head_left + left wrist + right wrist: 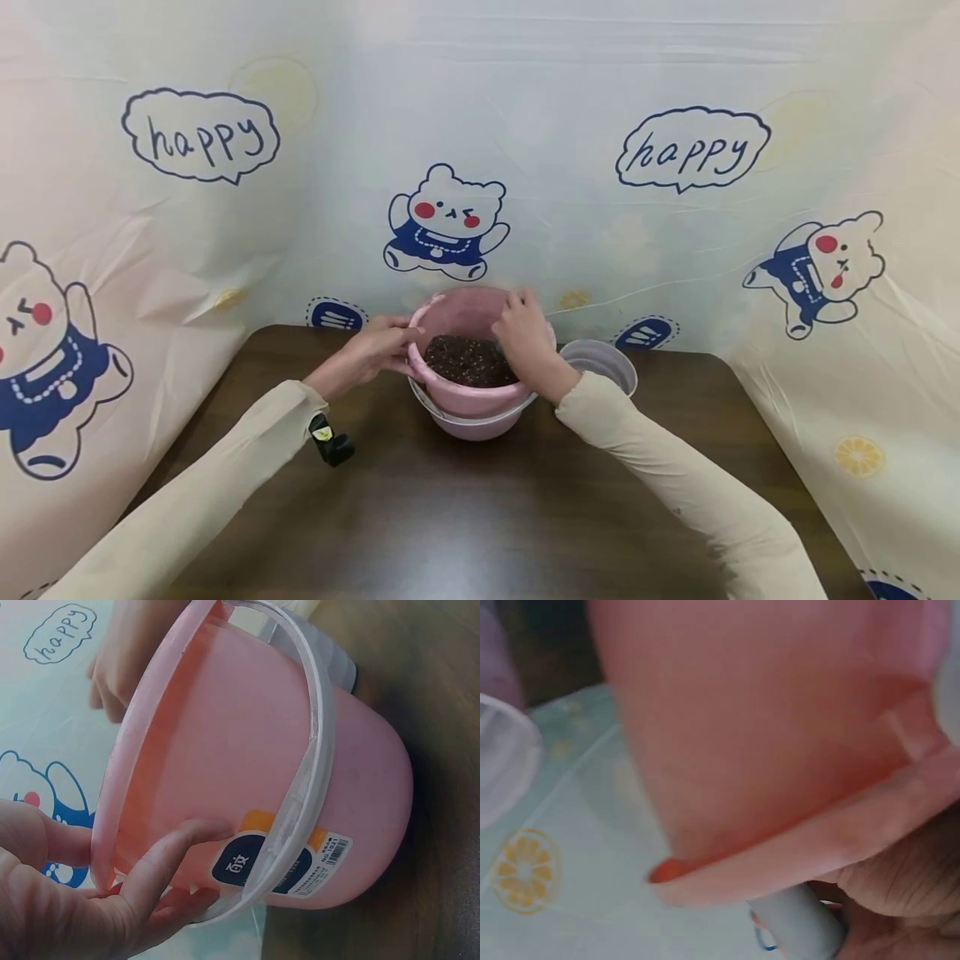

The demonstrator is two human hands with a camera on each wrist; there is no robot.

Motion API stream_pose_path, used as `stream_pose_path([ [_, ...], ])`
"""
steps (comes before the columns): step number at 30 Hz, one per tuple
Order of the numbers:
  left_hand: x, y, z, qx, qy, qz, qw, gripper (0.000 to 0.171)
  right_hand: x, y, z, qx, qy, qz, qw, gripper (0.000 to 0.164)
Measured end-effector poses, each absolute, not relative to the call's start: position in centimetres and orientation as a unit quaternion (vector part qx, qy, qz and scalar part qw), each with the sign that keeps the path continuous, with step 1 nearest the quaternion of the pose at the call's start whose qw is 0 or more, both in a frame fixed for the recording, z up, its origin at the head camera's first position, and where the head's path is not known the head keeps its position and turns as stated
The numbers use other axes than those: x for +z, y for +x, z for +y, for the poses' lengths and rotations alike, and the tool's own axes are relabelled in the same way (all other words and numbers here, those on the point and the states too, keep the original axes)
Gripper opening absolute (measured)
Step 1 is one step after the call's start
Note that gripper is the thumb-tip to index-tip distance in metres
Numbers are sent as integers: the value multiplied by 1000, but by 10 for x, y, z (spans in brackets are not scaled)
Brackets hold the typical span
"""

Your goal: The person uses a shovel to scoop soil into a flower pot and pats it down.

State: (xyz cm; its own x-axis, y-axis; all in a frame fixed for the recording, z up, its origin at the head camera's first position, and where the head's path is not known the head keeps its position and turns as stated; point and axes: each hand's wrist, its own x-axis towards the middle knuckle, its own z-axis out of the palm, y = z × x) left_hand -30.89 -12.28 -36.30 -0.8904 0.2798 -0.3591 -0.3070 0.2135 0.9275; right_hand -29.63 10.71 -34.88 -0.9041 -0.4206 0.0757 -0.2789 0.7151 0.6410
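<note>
One dark, wood-grained table (pixel 450 517) spreads nearest. Toward its far edge, a whitish carrying loop (pixel 322 727) slants across the smooth, round pink bucket (pixel 468 402), whose label (pixel 326 862) reads "1021" above a barcode. The left hand (pixel 378 343) pinches its left rim; the right hand (pixel 521 329) grips a grey cylindrical handle (pixel 799 922) beside crumbly dark soil (pixel 465 360). A grey container (pixel 600 358) stands right; fabric (pixel 562 100) behind says "happy".

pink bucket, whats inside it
Dark, speckled soil lies in the pink bucket. The right hand, curled round a grey object, hides the soil's right edge; whatever lies beneath the soil's surface is covered.
</note>
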Motion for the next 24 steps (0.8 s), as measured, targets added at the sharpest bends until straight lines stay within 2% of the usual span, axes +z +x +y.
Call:
stream_pose_path([
  [7, -365, -309, -122, 630, -7, 742, 230, 58, -349, -305, 96, -392, 210, -891, 94, 29],
  [12, -365, -307, -121, 631, -6, 741, 228, 59, -346, -312, 103, -390, 246, -880, 114, 24],
  [18, -365, -307, -121, 636, -4, 737, 230, 59, -352, -321, 113, -317, 303, -885, 156, 23],
  [24, -367, -307, -120, 634, -10, 738, 231, 59, -358, -328, 130, -221, 328, -907, 143, 12],
])
